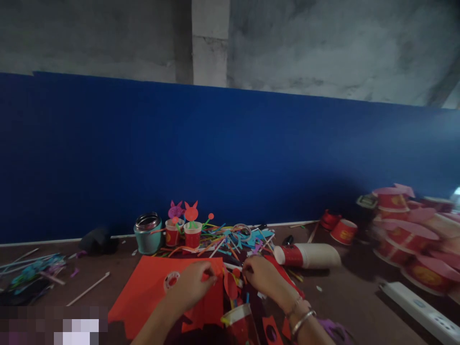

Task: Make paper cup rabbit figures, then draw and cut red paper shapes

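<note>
My left hand is over the red paper sheet, its thumb and fingers curled together. Whatever they pinch, if anything, is too small to tell. My right hand has its fingers closed and bent down beside small red paper pieces; what they hold is hidden. Between and just below my hands stands a red and white paper cup with a red paper figure and coloured strips sticking out of it. A roll of tape lies on the red sheet beside my left wrist.
Behind my hands are finished-looking cup figures, a teal jar and a heap of coloured sticks. To the right lie a stack of cups, red cups with pink paper and a power strip. A blue panel rises behind.
</note>
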Motion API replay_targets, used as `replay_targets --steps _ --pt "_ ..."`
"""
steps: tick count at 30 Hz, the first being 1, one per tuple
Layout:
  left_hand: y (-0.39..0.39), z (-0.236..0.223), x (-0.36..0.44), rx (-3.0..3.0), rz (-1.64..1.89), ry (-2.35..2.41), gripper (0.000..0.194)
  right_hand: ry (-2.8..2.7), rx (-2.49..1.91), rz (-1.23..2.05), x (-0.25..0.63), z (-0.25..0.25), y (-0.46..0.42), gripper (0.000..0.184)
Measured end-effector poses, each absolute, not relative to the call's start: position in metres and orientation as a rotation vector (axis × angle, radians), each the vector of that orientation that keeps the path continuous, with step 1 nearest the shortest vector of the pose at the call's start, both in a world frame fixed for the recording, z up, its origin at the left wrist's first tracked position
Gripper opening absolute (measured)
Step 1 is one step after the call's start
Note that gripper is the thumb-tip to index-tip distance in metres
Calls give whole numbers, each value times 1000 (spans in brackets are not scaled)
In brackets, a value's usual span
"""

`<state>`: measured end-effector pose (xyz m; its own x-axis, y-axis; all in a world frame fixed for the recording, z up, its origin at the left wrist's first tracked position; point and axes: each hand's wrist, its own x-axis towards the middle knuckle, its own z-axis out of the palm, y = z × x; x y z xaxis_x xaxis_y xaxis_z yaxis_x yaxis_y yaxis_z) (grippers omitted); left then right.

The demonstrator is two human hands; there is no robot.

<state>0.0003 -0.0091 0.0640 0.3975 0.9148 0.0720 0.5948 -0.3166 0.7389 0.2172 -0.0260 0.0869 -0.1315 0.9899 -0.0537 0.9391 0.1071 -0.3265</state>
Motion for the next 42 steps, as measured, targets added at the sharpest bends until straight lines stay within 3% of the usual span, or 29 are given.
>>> replay_targets --steps 6,9,20,25,33,37,42 --pt "0 67 2 1739 799 1254 21 -2452 -1725 1214 223 106 -38 44" --pt "0 68 2 1650 796 1199 26 -2555 -1553 1321 222 109 -42 44" --pt "5 62 -3 1508 938 1189 19 -2609 -1523 964 190 106 -59 30" --pt "5 60 -2 1473 972 1183 12 -2451 -1543 1002 194 111 -56 26" --pt "2 67 2 1413 1001 1174 25 -2122 -1987 463 232 93 -21 26" --pt "-2 71 3 1311 1056 1155 33 -2079 -2097 401 239 88 -15 25" --pt "-4 72 1 1100 1116 1082 24 -2007 -2199 343 250 92 -15 22"
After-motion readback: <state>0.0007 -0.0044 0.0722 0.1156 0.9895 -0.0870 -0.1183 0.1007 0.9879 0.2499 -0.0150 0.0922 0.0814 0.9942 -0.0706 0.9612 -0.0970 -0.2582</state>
